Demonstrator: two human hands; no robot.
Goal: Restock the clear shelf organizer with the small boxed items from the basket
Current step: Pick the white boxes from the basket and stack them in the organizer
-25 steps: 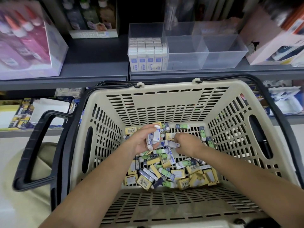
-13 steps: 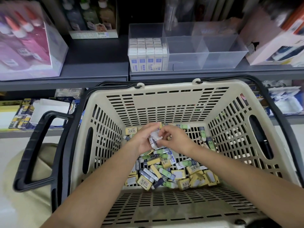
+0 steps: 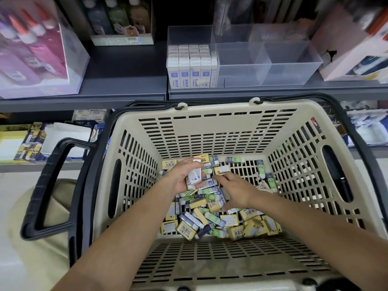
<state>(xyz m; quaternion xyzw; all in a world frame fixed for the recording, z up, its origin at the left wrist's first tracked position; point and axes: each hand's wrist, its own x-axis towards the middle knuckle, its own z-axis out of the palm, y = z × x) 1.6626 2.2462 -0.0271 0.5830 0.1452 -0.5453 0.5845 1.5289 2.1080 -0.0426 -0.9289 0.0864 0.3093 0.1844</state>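
Observation:
A beige slotted basket [image 3: 214, 131] holds a heap of small boxes [image 3: 212, 219] in yellow, green and white-blue. My left hand [image 3: 180, 177] is inside it and grips a few white-blue boxes [image 3: 194, 177]. My right hand [image 3: 233, 190] lies just to the right, fingers stretched over the heap and touching boxes, holding nothing I can make out. On the grey shelf above stands the clear organizer [image 3: 270, 66]. Its left compartment is packed with upright white-blue boxes [image 3: 192, 68]; the middle and right compartments hold nothing.
Black basket handles [image 3: 52, 185] hang at the left and arc round the right rim. A pink display box [image 3: 37, 51] stands on the shelf at left, a pale box [image 3: 354, 49] at right. Bottles [image 3: 119, 19] stand behind. A lower shelf carries stationery packs [image 3: 31, 141].
My right hand has drawn away from my left hand and gone down to the heap. My left hand keeps its white-blue boxes, now a slightly fuller bunch.

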